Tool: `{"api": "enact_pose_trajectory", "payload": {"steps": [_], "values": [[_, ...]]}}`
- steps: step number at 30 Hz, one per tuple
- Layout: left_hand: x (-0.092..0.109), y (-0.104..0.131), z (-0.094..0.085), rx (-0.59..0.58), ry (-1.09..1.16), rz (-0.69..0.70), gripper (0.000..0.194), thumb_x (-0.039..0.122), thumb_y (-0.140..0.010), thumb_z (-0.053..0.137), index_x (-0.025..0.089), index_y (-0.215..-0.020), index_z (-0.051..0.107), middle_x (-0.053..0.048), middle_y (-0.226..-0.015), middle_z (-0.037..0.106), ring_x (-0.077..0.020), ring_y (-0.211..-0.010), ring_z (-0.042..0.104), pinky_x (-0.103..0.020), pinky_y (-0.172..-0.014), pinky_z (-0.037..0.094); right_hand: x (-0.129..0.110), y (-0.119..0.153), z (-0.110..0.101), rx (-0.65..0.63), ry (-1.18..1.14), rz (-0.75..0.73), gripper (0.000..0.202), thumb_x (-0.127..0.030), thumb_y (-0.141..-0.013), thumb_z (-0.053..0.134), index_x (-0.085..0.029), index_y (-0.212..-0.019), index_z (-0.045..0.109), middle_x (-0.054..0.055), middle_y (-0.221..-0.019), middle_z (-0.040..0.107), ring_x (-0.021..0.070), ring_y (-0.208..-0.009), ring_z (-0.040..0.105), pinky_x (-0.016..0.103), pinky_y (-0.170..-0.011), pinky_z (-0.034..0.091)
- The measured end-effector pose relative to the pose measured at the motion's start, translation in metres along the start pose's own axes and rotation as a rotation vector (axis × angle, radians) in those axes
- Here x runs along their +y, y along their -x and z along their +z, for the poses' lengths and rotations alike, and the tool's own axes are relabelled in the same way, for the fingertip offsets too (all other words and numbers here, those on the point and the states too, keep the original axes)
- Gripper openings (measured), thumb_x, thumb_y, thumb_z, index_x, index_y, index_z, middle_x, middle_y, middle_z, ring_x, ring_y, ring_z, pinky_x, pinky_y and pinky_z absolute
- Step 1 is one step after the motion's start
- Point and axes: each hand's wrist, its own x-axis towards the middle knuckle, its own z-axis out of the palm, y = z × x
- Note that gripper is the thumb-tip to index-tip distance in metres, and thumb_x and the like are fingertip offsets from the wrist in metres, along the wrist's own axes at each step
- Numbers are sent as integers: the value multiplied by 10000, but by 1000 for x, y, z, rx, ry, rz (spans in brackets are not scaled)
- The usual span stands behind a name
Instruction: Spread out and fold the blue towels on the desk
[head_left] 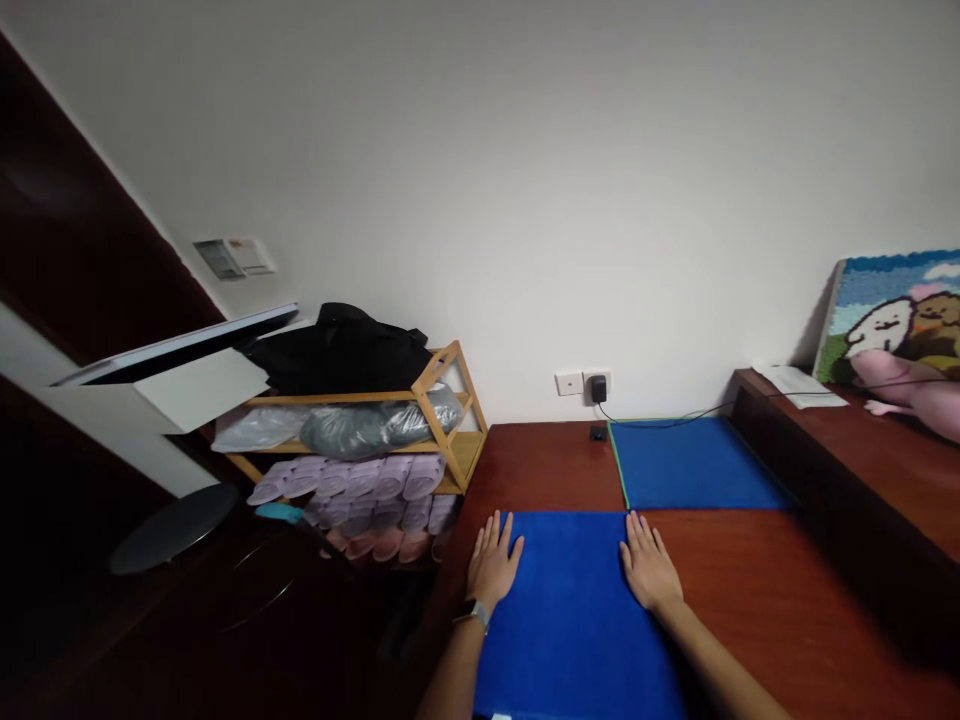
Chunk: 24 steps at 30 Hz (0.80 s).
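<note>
A plain white wall (525, 180) is seen behind a reddish wooden table (787, 610). A wooden shoe rack (442, 420) is parked to the left — slippers (360, 480) are lined up on it, bags piled above. A charger (598, 388) is plugged into the wall socket — pretty dim overall.

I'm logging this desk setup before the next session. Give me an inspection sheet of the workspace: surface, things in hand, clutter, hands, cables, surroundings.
Surface: reddish-brown wooden table, with a raised wooden ledge at right.
Things in hand: near blue cloth mat, lying flat; both palms press on its far corners.
Clutter: second blue mat with green edge behind; white papers on the ledge.
Hands: left hand and right hand open, flat, gripping nothing.
Cables: black plug adapter in wall socket; thin cable runs right.
Surroundings: wooden shoe rack with slippers at left; tufted cartoon picture at right.
</note>
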Motion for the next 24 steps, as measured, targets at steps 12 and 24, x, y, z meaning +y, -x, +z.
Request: {"api": "enact_pose_trajectory", "payload": {"steps": [12,24], "values": [[-29,-5,-10,-12,-30,-27,607,514,-1045,323,258,-1595,350,-78,-1675,301,-249,-1538,290,-469,-1252,224,-40,-9,-3,-40,22,-23,719,-460,-1011,145,-71,-1613,205,82,-1693,178,214,-1572,136,417,-1278,102],[56,-20,-25,101,39,93,583,392,-1063,220,194,-1594,357,-81,-1654,351,-256,-1550,256,-490,-1268,197,-44,-11,2,5,-6,14,712,-456,-1009,149,-92,-1622,160,57,-1703,132,202,-1577,105,414,-1281,60]]}}
